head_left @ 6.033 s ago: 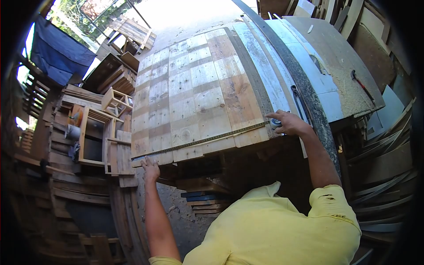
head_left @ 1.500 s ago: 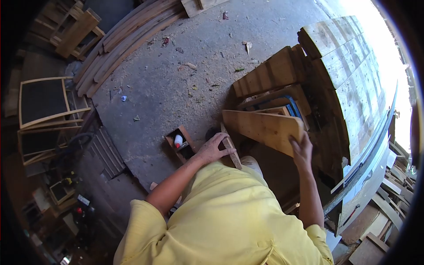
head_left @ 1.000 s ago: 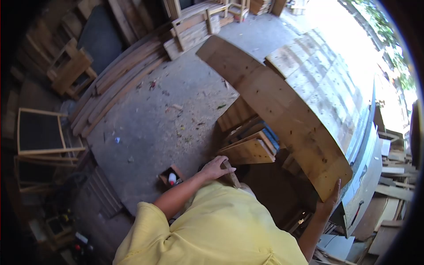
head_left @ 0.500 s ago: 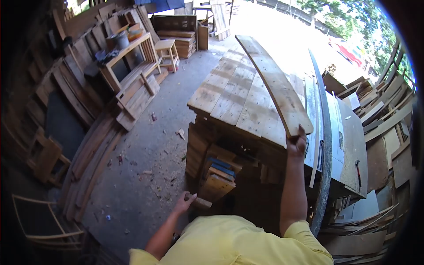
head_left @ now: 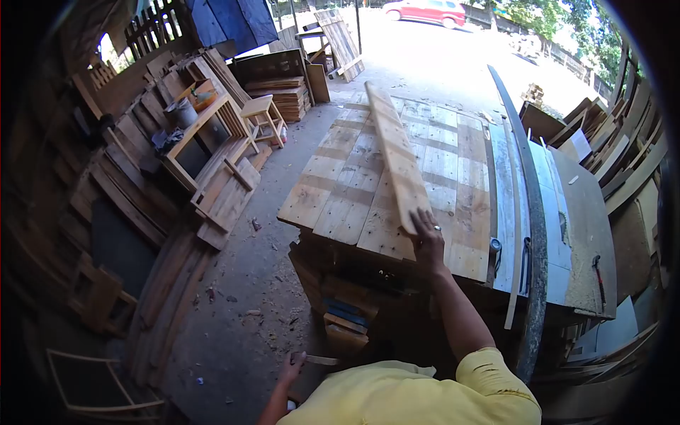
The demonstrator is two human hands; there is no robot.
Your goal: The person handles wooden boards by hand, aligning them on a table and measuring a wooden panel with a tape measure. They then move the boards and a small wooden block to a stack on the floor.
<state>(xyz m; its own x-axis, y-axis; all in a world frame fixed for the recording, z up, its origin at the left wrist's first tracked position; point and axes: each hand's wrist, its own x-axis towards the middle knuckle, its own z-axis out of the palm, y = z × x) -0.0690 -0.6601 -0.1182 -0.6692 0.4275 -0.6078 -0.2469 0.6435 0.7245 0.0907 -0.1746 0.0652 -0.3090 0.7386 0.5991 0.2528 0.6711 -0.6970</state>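
A long pale board (head_left: 397, 159) lies lengthwise over the plank-topped workbench (head_left: 340, 202). My right hand (head_left: 428, 237), with a ring on one finger, is closed on the board's near end, fingers over its top face. Low at the left of my body, my left hand (head_left: 295, 361) is wrapped round the end of a small wooden piece (head_left: 322, 360), which points right toward my shirt. Beneath the bench top, blue-edged pieces (head_left: 345, 312) rest among wooden blocks.
A long dark bar (head_left: 533, 212) runs along the bench's right side, beside a side table with a hammer (head_left: 599, 283). Stacked boards (head_left: 184, 276) line the left floor. A wooden stool (head_left: 262, 117) stands farther back, and scrap wood leans at the right.
The long board has moved left and down onto the bench top, my right hand moving with it. My left hand is lower, still holding the small wooden piece. The view has shifted.
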